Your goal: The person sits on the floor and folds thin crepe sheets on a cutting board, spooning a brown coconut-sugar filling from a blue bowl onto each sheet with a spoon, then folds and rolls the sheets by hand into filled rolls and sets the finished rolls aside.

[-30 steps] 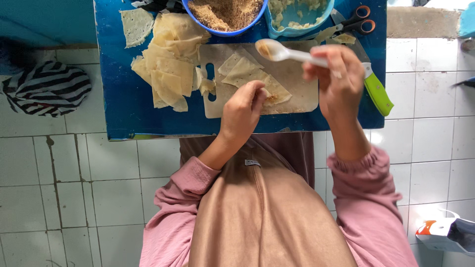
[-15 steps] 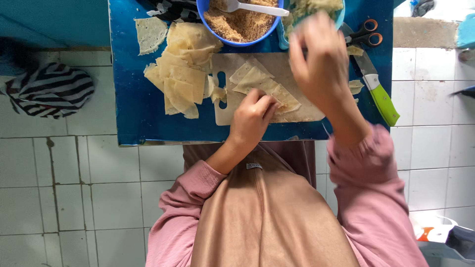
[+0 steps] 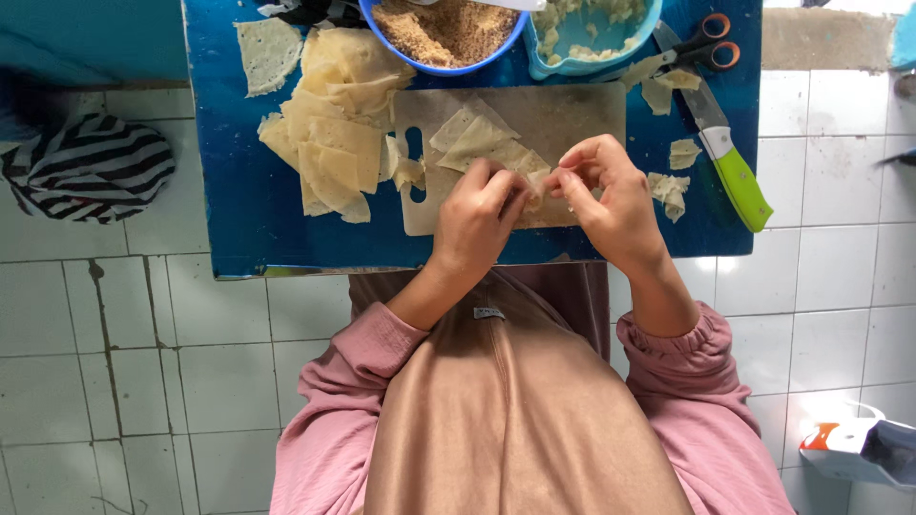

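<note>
My left hand [image 3: 480,215] and my right hand [image 3: 608,198] meet over a pale dough wrapper [image 3: 487,145] lying on a beige cutting board [image 3: 563,119]. Both hands pinch the wrapper's near corner, fingers curled on it. A pile of cut wrappers [image 3: 334,129] lies left of the board on the blue table [image 3: 229,219]. A blue bowl of brown crumbly filling [image 3: 444,29] with a white spoon in it stands at the far edge.
A light-blue bowl [image 3: 596,33] with pale bits, orange-handled scissors [image 3: 706,43] and a green-handled knife [image 3: 730,162] lie to the right, with wrapper scraps [image 3: 668,186]. A striped cloth [image 3: 91,167] sits on the white tiled floor at left; a small white container [image 3: 863,448] at lower right.
My right hand put the spoon of filling into the blue bowl and came down to the wrapper. Both hands now pinch the wrapper together.
</note>
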`<state>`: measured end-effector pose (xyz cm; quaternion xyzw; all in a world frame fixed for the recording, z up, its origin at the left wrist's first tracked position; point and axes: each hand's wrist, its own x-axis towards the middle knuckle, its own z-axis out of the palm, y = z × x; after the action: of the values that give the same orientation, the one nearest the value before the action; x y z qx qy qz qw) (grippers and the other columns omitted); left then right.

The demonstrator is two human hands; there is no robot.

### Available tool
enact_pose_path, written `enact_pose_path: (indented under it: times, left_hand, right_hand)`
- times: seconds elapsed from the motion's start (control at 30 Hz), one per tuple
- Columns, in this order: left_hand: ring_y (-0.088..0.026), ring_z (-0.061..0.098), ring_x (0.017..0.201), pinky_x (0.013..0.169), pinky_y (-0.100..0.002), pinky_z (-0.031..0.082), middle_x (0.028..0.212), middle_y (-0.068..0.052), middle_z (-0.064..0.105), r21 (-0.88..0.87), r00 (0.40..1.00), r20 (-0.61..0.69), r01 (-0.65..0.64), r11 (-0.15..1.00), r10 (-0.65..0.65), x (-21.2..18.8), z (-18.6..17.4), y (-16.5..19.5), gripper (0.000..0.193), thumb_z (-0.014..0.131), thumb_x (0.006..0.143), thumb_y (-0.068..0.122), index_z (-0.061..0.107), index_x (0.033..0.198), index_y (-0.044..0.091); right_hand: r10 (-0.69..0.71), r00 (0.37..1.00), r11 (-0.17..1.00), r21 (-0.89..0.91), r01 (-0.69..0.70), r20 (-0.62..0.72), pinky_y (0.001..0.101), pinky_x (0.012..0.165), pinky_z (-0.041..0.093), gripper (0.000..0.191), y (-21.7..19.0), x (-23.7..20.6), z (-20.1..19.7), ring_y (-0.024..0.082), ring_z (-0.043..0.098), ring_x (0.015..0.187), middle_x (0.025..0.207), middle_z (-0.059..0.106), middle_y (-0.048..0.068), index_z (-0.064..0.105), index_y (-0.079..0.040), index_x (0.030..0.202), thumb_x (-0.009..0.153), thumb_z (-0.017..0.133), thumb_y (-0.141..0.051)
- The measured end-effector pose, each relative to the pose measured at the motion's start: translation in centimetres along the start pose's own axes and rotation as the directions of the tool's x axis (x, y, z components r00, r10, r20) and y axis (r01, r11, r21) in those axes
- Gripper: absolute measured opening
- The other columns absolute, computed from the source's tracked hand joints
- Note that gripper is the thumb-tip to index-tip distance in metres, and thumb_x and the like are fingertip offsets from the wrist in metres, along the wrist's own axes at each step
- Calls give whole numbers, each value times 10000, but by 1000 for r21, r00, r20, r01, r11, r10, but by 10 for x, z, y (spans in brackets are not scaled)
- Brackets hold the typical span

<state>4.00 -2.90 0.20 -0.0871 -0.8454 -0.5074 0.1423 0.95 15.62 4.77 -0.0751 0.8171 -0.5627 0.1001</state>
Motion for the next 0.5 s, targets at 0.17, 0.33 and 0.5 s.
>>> enact_pose_path:
  times: [0.17,0.33,0.5]
  left_hand:
    - [-333,658,953,747,-408,551,1160,-139,589,-15,997,-29,-78,997,78,-4,-1,1,280,733,879,55,675,1153,53]
    - [-302,663,1006,829,-400,555,1146,-91,598,70,987,56,-153,986,149,-6,-2,0,184,734,926,40,671,1096,65]
    - [-315,636,1020,863,-400,551,1147,-121,583,89,957,142,-268,959,254,-8,-11,-3,257,724,893,48,663,1138,0]
  right_hand:
    - [-75,997,984,-162,78,21,272,796,552,154,-1,0,3,143,728,946,982,710,70,592,-3,1093,959,649,49]
    - [-323,925,809,-449,380,202,386,851,528,197,-3,-7,-5,327,668,990,1020,670,137,690,-8,1040,863,679,79]
    - [-424,889,711,-544,446,174,417,824,503,114,6,-9,-1,343,626,968,1001,620,134,719,-15,995,887,747,12]
